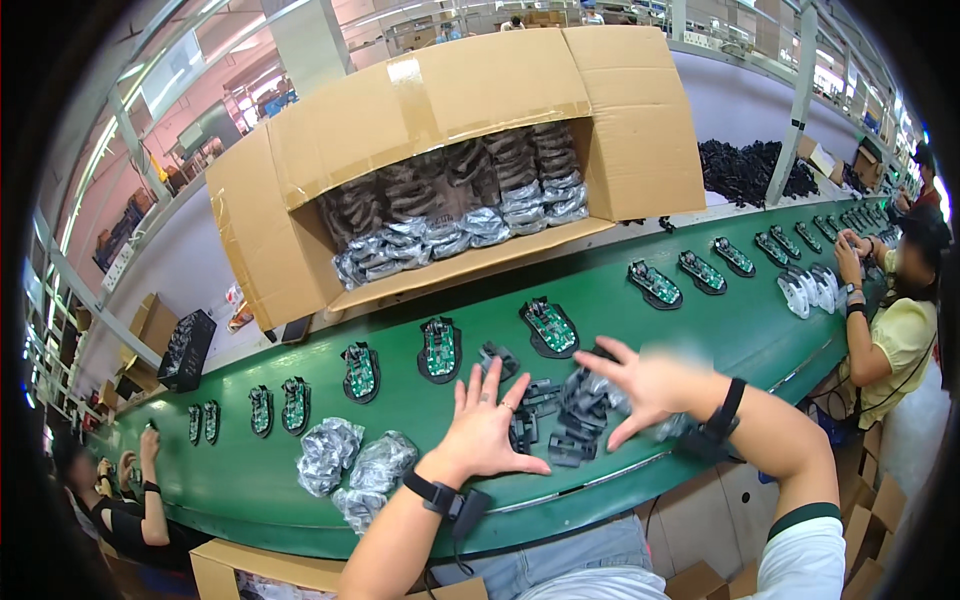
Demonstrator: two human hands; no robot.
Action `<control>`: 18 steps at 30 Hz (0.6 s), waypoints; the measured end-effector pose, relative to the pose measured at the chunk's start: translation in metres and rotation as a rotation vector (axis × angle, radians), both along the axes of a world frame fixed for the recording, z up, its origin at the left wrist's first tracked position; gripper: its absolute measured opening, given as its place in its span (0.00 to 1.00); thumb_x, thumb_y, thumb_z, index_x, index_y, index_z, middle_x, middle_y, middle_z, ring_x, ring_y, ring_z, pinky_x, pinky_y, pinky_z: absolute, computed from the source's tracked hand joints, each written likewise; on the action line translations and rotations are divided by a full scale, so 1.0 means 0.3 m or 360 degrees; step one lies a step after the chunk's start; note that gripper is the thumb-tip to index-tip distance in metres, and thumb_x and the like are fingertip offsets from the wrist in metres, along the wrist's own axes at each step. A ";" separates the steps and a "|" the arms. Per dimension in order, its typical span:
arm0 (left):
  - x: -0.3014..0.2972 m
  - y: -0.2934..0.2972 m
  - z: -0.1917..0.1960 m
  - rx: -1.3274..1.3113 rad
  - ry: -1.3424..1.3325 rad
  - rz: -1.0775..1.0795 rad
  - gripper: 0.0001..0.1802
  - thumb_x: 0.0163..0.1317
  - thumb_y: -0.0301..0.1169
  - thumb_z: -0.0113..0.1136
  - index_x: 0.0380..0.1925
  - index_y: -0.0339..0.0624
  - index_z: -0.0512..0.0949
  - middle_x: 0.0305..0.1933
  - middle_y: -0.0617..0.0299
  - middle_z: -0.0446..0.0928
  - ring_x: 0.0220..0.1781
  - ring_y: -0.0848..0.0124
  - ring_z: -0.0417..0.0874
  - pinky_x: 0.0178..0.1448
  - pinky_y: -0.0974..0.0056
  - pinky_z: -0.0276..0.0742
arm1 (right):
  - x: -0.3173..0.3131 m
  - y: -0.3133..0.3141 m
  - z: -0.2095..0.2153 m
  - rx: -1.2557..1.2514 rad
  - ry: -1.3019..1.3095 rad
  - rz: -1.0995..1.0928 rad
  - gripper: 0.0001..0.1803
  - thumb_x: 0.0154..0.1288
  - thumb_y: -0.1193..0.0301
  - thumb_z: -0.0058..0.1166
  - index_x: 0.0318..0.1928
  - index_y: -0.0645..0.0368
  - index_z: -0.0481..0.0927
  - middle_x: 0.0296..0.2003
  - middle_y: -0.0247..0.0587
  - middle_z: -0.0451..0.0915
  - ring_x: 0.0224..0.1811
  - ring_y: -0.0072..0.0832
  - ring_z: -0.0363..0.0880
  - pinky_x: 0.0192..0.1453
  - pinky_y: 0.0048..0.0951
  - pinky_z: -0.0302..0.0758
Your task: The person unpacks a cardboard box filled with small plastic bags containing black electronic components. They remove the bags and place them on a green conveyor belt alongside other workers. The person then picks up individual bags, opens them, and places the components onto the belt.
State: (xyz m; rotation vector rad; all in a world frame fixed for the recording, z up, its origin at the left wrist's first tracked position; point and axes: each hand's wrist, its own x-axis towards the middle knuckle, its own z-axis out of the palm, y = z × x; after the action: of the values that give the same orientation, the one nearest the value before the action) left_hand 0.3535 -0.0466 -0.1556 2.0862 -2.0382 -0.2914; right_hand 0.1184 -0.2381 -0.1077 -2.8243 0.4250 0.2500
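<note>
A loose pile of small dark grey plastic parts lies on the green conveyor belt in front of me. My left hand is over the pile's left side, fingers spread, palm down. On the right side of the pile, my right hand has its fingers stretched apart, and part of it is smeared by motion. Neither hand is closed round a part. Just beyond them sit mouse-shaped black bases with green circuit boards, the nearest base close to my right fingertips. Several plastic-wrapped bundles lie left of my left forearm.
A large open cardboard box behind the belt holds stacked bagged parts. More circuit-board bases run along the belt both ways. One co-worker handles parts at right, another at far left. A black parts heap lies back right.
</note>
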 end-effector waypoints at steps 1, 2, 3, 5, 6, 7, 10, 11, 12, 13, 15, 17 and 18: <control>-0.009 0.010 -0.012 -0.0098 0.0062 0.0002 0.75 0.30 0.72 0.76 0.77 0.46 0.56 0.79 0.30 0.48 0.79 0.30 0.48 0.78 0.29 0.44 | 0.015 0.032 -0.018 -0.0021 -0.0036 0.0067 0.72 0.35 0.26 0.68 0.79 0.40 0.51 0.72 0.76 0.54 0.54 0.65 0.80 0.56 0.52 0.81; -0.022 0.019 -0.030 -0.0193 0.0138 -0.0005 0.74 0.31 0.72 0.75 0.77 0.44 0.57 0.78 0.32 0.52 0.80 0.34 0.51 0.78 0.30 0.46 | 0.021 0.071 -0.032 -0.0023 -0.0085 0.0089 0.72 0.35 0.27 0.69 0.79 0.40 0.52 0.70 0.76 0.57 0.51 0.64 0.82 0.54 0.52 0.82; -0.033 0.029 -0.043 -0.0294 0.0230 -0.0043 0.74 0.32 0.70 0.76 0.76 0.43 0.56 0.76 0.35 0.57 0.80 0.42 0.56 0.78 0.33 0.49 | 0.028 0.099 -0.027 0.0008 -0.0113 0.0073 0.69 0.37 0.29 0.69 0.78 0.41 0.54 0.69 0.73 0.59 0.50 0.63 0.82 0.52 0.51 0.82; -0.049 0.045 -0.033 -0.0418 0.0329 -0.0146 0.68 0.38 0.60 0.80 0.76 0.40 0.56 0.71 0.38 0.66 0.73 0.43 0.67 0.75 0.40 0.61 | 0.022 0.120 -0.048 0.0069 -0.0237 0.0050 0.62 0.42 0.35 0.71 0.75 0.43 0.58 0.68 0.68 0.63 0.49 0.61 0.83 0.50 0.49 0.83; -0.053 0.054 -0.042 -0.0503 0.0397 -0.0206 0.66 0.40 0.54 0.82 0.75 0.38 0.56 0.68 0.39 0.70 0.69 0.42 0.72 0.73 0.44 0.66 | 0.015 0.116 -0.073 0.0098 -0.0333 0.0049 0.59 0.43 0.38 0.73 0.74 0.44 0.61 0.67 0.65 0.64 0.49 0.59 0.83 0.50 0.48 0.84; -0.058 0.060 -0.040 -0.0554 0.0489 -0.0230 0.62 0.41 0.49 0.81 0.74 0.40 0.58 0.66 0.40 0.71 0.66 0.43 0.74 0.70 0.46 0.70 | 0.019 0.116 -0.091 0.0116 -0.0433 0.0056 0.56 0.44 0.41 0.75 0.72 0.46 0.63 0.66 0.62 0.66 0.49 0.58 0.83 0.49 0.47 0.84; -0.082 0.065 -0.043 -0.0697 0.0656 -0.0255 0.54 0.42 0.36 0.78 0.73 0.42 0.63 0.63 0.44 0.73 0.60 0.46 0.79 0.61 0.52 0.78 | 0.051 0.147 -0.142 0.0387 -0.0699 0.0071 0.49 0.46 0.52 0.76 0.68 0.48 0.67 0.65 0.55 0.69 0.54 0.53 0.82 0.51 0.45 0.84; -0.081 0.063 -0.052 -0.0737 0.0639 -0.0231 0.53 0.42 0.33 0.76 0.72 0.43 0.64 0.61 0.45 0.74 0.58 0.46 0.79 0.59 0.53 0.79 | 0.066 0.168 -0.149 0.0418 -0.0744 0.0068 0.45 0.48 0.59 0.74 0.67 0.46 0.68 0.64 0.52 0.71 0.54 0.54 0.81 0.52 0.48 0.83; -0.082 0.060 -0.063 -0.0778 0.0623 -0.0207 0.51 0.41 0.30 0.75 0.71 0.43 0.65 0.59 0.46 0.75 0.57 0.47 0.80 0.57 0.53 0.80 | 0.082 0.193 -0.153 0.0494 -0.0817 0.0043 0.44 0.47 0.60 0.73 0.67 0.46 0.68 0.64 0.51 0.71 0.55 0.54 0.81 0.53 0.50 0.83; -0.093 0.054 -0.078 -0.0857 0.0578 -0.0134 0.49 0.41 0.29 0.73 0.69 0.44 0.68 0.56 0.48 0.76 0.54 0.48 0.81 0.55 0.54 0.81 | 0.096 0.206 -0.158 0.0519 -0.0821 0.0011 0.44 0.47 0.62 0.73 0.67 0.47 0.68 0.63 0.51 0.72 0.55 0.53 0.81 0.54 0.48 0.82; -0.087 0.060 -0.112 -0.0871 0.0579 -0.0096 0.49 0.41 0.29 0.73 0.69 0.44 0.69 0.55 0.49 0.77 0.52 0.48 0.82 0.54 0.53 0.81 | 0.122 0.209 -0.165 0.0667 -0.0862 0.0003 0.44 0.46 0.66 0.73 0.66 0.49 0.68 0.61 0.51 0.74 0.55 0.52 0.81 0.57 0.46 0.81; -0.081 0.053 -0.104 -0.0871 0.0601 -0.0024 0.48 0.41 0.29 0.72 0.69 0.44 0.69 0.51 0.50 0.79 0.48 0.49 0.83 0.51 0.53 0.82 | 0.151 0.191 -0.163 0.0907 -0.0934 0.0056 0.44 0.46 0.68 0.73 0.66 0.51 0.68 0.58 0.51 0.77 0.55 0.51 0.81 0.59 0.43 0.79; -0.079 0.051 -0.099 -0.0819 0.0709 -0.0014 0.48 0.40 0.28 0.72 0.69 0.42 0.69 0.51 0.50 0.80 0.48 0.51 0.84 0.53 0.55 0.81 | 0.163 0.187 -0.156 0.1030 -0.0875 -0.0011 0.43 0.46 0.69 0.73 0.65 0.52 0.68 0.56 0.50 0.78 0.55 0.48 0.82 0.60 0.41 0.78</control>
State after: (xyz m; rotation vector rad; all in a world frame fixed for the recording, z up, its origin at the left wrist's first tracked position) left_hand 0.3298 -0.0312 -0.1854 1.5385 -1.6400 -0.1844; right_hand 0.1672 -0.1819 -0.1544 -2.1287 0.1800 -0.3326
